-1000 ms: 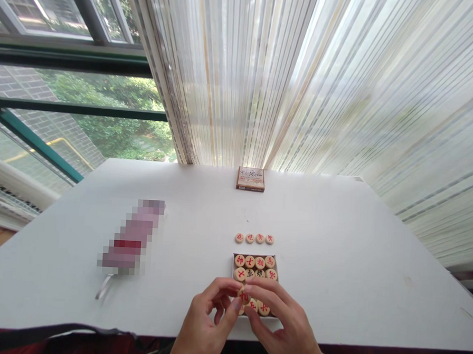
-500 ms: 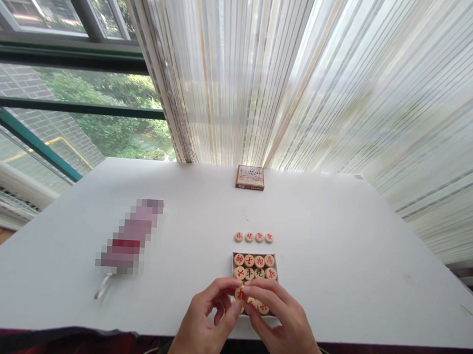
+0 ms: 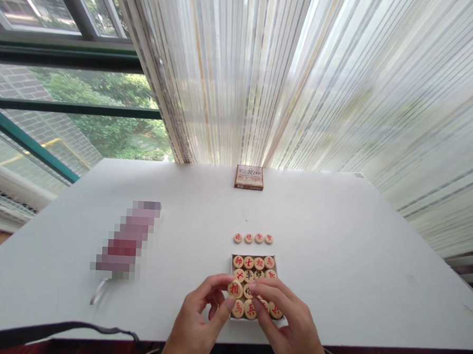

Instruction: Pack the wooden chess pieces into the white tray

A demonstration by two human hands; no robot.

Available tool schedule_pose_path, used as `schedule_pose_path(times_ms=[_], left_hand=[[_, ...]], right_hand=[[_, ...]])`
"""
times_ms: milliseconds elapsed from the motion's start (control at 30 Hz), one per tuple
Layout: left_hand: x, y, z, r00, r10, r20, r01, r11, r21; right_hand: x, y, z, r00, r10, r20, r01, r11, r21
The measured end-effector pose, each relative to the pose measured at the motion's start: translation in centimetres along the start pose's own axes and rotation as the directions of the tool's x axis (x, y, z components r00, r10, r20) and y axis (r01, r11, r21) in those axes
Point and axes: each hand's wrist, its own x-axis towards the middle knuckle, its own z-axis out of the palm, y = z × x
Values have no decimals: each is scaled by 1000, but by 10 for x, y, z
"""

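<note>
My left hand point(image 3: 202, 315) pinches a round wooden Chinese chess piece point(image 3: 234, 289) with a red character between thumb and fingers, over the left side of an open box point(image 3: 232, 266). The box holds rows of similar pieces, with red and black characters facing up. My right hand point(image 3: 287, 317) is over the box's right part, thumb and index finger slightly apart. Its fingertips are beside a piece with a black character point(image 3: 248, 290); whether they touch it I cannot tell. The right fingers hide some pieces in the lower rows.
Beyond the box, several red-marked pieces point(image 3: 249, 238) lie in a row on the white table point(image 3: 328, 245). A flat printed box point(image 3: 249, 177) lies at the table's far edge. To the left is a blurred-out purplish object point(image 3: 128, 237). A dark strap point(image 3: 73, 327) crosses the near left edge.
My right fingers have come away from the red-marked piece and moved slightly right. My left hand has shifted a little left with that piece, uncovering more of the box's lower rows.
</note>
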Motion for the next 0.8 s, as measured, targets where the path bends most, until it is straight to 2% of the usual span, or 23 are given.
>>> schedule_pose_path(times_ms=[167,300,467,633,800], left_hand=[[2,-6,-5,996,-50,-74,47,998,-37],[1,-6,-6,997,-41,-61,41,999,-12],[0,-3,-3,997,72,39,-73,997,40],[-2,0,4,971,226,76,-231,971,64],[-1,2,3,958,267,108,-278,955,100]], right_hand=[[1,0,-2,999,34,0,-34,999,20],[0,0,1,998,56,6,-56,997,46],[-3,-1,3,988,152,8,-152,986,62],[-4,-4,6,957,286,36,-289,948,136],[-3,-4,8,956,289,51,-294,941,168]])
